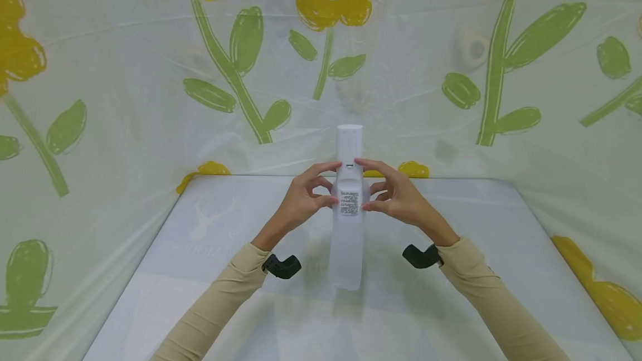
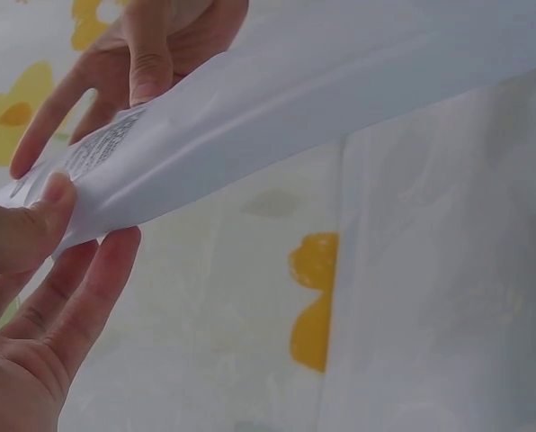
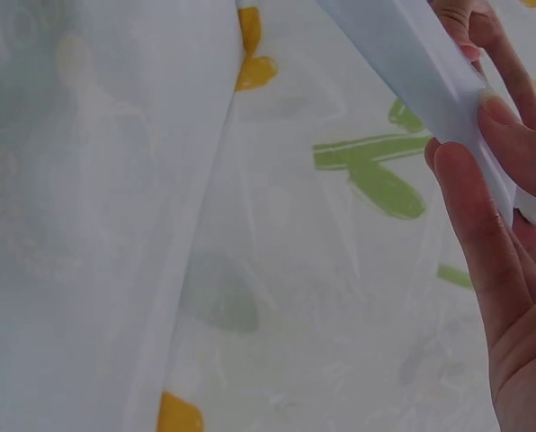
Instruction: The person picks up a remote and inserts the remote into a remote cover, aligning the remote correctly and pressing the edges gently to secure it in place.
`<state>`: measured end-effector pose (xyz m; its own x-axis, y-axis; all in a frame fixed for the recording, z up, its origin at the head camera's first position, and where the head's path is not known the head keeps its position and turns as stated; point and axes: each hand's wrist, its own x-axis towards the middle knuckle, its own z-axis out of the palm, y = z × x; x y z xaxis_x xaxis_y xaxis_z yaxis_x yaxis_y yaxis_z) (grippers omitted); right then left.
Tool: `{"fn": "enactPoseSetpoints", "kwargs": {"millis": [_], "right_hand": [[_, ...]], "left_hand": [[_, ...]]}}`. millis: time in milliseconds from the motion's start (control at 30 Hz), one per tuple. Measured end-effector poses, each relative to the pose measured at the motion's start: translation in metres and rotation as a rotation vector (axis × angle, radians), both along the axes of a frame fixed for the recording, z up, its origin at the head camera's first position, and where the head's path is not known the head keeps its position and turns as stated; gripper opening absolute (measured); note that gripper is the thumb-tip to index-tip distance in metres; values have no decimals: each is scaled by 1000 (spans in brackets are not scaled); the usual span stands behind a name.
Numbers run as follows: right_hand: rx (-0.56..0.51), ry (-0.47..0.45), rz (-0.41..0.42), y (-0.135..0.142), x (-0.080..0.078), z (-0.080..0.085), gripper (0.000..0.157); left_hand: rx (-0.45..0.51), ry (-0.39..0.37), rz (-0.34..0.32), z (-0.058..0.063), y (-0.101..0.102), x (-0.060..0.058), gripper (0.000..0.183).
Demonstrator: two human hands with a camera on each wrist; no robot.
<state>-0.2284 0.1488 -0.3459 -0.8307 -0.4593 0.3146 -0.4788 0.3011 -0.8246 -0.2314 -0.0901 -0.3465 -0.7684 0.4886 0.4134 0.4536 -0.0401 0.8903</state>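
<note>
A long, slim white device (image 1: 346, 249) stands near upright in the middle of the head view, its exact kind unclear. It bears a printed label (image 1: 349, 203) with a small dark slot above. My left hand (image 1: 301, 196) pinches its left edge, thumb beside the label and forefinger higher up. On the opposite edge, my right hand (image 1: 401, 196) grips it in much the same way. The left wrist view shows the thumb and fingers of my left hand (image 2: 34, 333) on either side of the white body (image 2: 250, 135). In the right wrist view, my right hand (image 3: 511, 288) holds the device's edge (image 3: 412, 72).
Below the hands spreads a pale table (image 1: 200, 305) with faint printing. Behind and around it hangs a whitish curtain (image 1: 401, 71) with yellow flowers and green leaves. Black curved pieces (image 1: 283, 266) sit at both wrists, beside beige sleeves (image 1: 215, 305).
</note>
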Motion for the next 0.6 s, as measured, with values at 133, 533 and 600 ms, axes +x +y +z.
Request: {"fn": "enactPoseSetpoints", "kwargs": {"millis": [133,533,600], "right_hand": [[1,6,-5,2,0,-2,79],[-10,-22,-21,-1,2,1,79],[-12,-23,-24,-1,2,1,79]], "left_hand": [[-12,-17,9,1,2,2,63],[-27,-25,-4,1,-1,2,62],[-32,-26,-4,1,-1,2,62]]}}
